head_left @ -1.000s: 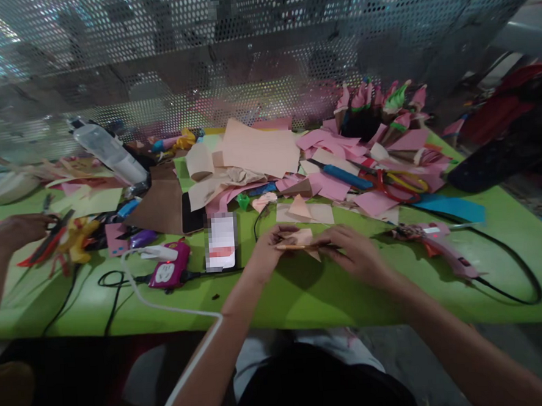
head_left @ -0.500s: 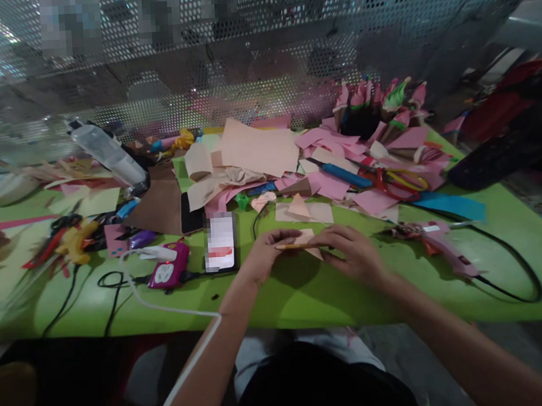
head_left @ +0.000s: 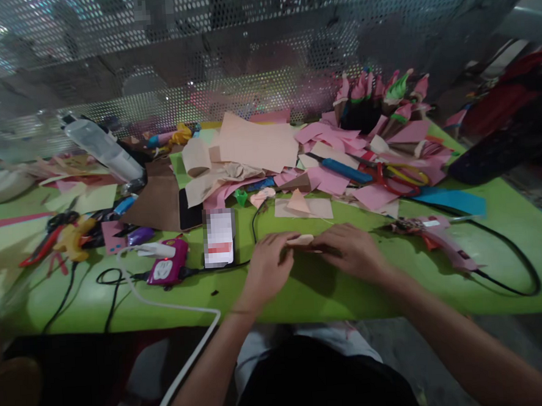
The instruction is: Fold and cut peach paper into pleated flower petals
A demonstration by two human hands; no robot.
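Between both hands, just above the green table [head_left: 350, 302], is a small peach craft-foam or paper piece [head_left: 301, 240], now curled. My left hand [head_left: 271, 264] closes its fingers on the piece's left end. My right hand [head_left: 351, 250] pinches at its right end, fingertips pressed together. The pencil seen a moment ago is hidden or too blurred to make out. Just beyond the hands lies a flat peach strip [head_left: 319, 207] with a small peach triangle [head_left: 297, 201] on it.
A pink glue gun [head_left: 443, 238] with a black cord lies to the right. Left are a phone [head_left: 219, 240] and a magenta power adapter [head_left: 168, 262]. Scissors [head_left: 396, 180], a blue-handled cutter [head_left: 345, 169] and pink scraps [head_left: 326, 139] cover the back. A water bottle [head_left: 105, 149] leans at back left.
The peach piece has gone from flat, with a pencil across it, to curled between the fingers. My left hand has turned over with its back upward. The view has shifted slightly.
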